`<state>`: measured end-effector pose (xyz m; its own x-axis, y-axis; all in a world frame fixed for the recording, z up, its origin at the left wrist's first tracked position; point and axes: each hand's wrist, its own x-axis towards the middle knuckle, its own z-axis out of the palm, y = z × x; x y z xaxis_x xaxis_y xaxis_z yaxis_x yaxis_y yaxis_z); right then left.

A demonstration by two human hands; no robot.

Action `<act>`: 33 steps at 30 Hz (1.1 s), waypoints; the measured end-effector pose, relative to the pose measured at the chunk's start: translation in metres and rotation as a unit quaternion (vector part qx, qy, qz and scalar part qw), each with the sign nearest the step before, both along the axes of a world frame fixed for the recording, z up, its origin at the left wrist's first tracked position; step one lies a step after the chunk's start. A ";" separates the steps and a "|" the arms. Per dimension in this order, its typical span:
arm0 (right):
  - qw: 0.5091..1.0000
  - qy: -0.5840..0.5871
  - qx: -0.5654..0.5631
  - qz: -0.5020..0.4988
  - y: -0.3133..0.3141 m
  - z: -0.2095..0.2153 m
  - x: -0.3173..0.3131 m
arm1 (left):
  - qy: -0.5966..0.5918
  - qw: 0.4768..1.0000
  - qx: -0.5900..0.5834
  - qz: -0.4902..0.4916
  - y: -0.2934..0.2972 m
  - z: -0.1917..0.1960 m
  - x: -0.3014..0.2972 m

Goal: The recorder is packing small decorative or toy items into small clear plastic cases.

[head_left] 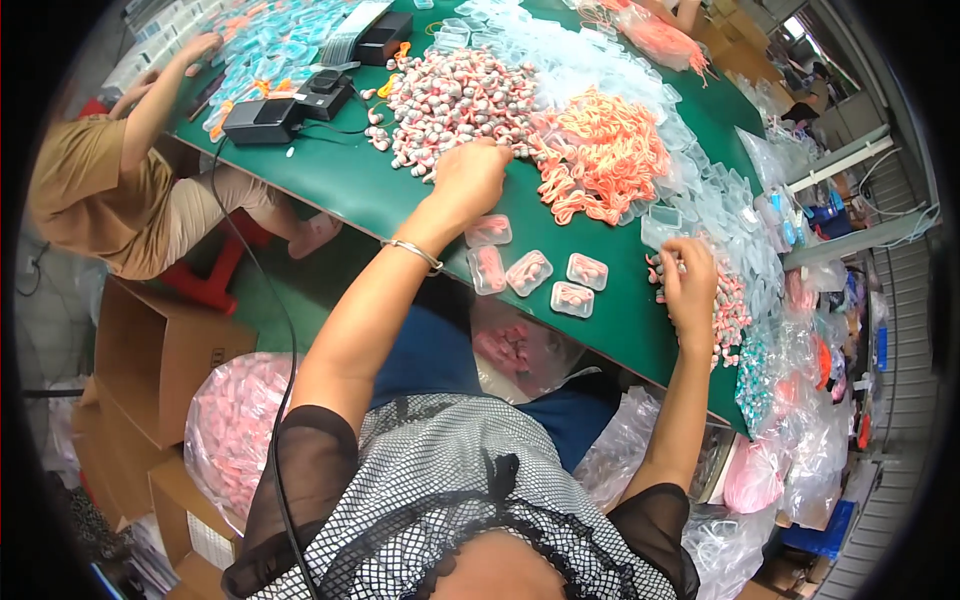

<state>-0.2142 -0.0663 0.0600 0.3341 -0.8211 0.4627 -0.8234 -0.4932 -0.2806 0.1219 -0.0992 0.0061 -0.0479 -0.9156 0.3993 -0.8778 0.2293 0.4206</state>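
My left hand (470, 178) reaches to the near edge of a heap of small pink-and-grey pieces (455, 95) that look like earplugs. Its fingers are curled in, and what they pinch is hidden. At the right, my right hand (691, 288) has its fingers bent together beside a smaller pile of similar pieces (731, 318); anything in them is too small to make out. Between the hands lie several small clear plastic cases (528, 272) with pink contents. Beyond them rests a heap of orange looped cords (605, 150), touching the pink-and-grey heap.
Many clear plastic cases (690, 140) cover the far and right sides of the green table (400, 215). Black boxes (262, 121) with a cable stand at the left, near another person's arm (150, 120). Below are a cardboard box (150, 350) and a bag of pink pieces (235, 425).
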 end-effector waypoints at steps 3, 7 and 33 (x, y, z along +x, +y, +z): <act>0.998 -0.012 -0.030 0.046 0.031 -0.009 0.009 | -0.060 0.996 -0.058 0.031 -0.011 -0.008 -0.005; 0.998 -0.002 -0.044 0.053 0.063 -0.026 0.009 | -0.089 0.994 -0.044 0.052 -0.034 -0.009 -0.016; 0.986 0.155 0.000 0.056 0.047 -0.026 -0.003 | 0.003 0.997 -0.029 -0.069 -0.018 0.016 0.007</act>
